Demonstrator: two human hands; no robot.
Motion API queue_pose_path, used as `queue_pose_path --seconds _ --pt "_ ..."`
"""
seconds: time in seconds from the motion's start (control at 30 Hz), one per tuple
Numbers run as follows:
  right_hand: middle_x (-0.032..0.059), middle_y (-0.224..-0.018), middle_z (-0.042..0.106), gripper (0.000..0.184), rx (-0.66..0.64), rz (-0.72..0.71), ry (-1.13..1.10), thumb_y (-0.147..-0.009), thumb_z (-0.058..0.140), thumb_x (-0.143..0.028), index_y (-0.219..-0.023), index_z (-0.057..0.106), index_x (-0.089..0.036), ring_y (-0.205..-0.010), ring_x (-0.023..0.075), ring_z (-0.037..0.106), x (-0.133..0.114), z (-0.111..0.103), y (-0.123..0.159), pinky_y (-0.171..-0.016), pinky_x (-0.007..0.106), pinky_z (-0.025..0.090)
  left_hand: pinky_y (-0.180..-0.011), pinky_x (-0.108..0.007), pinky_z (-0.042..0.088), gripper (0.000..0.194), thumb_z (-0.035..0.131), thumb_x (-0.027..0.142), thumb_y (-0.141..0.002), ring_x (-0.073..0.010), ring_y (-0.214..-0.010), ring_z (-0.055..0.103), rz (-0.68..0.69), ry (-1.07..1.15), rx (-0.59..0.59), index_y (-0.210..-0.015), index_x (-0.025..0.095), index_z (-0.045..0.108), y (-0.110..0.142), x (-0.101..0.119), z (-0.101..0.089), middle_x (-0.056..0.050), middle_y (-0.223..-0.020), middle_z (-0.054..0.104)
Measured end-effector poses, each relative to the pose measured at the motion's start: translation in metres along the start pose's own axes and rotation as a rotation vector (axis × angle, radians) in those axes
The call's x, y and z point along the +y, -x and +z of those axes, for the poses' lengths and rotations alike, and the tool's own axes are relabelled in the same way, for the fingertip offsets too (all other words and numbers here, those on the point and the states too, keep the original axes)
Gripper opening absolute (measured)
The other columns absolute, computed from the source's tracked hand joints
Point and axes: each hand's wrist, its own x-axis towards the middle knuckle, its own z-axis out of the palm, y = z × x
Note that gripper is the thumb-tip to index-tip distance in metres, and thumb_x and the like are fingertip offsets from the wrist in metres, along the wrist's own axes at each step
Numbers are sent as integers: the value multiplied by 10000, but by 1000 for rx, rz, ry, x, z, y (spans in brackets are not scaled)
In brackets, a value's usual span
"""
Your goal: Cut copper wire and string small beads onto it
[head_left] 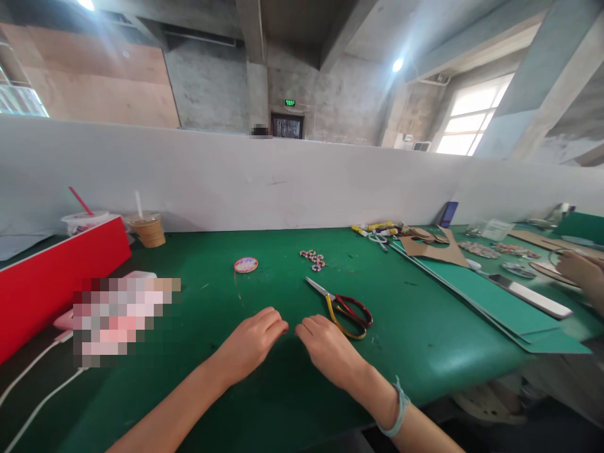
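My left hand (252, 343) and my right hand (330, 349) rest side by side on the green table top (283, 390), fingertips nearly touching. Both hands have their fingers curled down against the surface; whatever lies between them, if anything, is too small to see. Scissors (342, 306) with red and yellow handles lie just beyond my right hand, blades pointing away to the left. A small round pink-and-white disc (246, 265) sits farther out on the left. A little cluster of coloured beads (313, 258) lies beyond the scissors.
A red box (51, 277) and two lidded drinks with straws (147, 228) stand at the left. Green sheets (491, 296), cardboard cut-outs (431, 246), glue sticks (377, 228) and a white ruler (533, 297) fill the right. Another person's hand (582, 274) works at the far right. A white partition (283, 179) backs the table.
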Motion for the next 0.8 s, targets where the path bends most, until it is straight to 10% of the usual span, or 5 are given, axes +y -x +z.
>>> queue_pose_path --seconds 0.8 --pt "74 -841 621 283 -49 24 -130 -849 361 2 -922 599 -133 -816 178 573 62 -7 21 -763 305 452 -728 -288 455 247 365 215 -938 -156 -814 562 -204 198 71 -882 196 605 3 -38 -15 -25 -851 574"
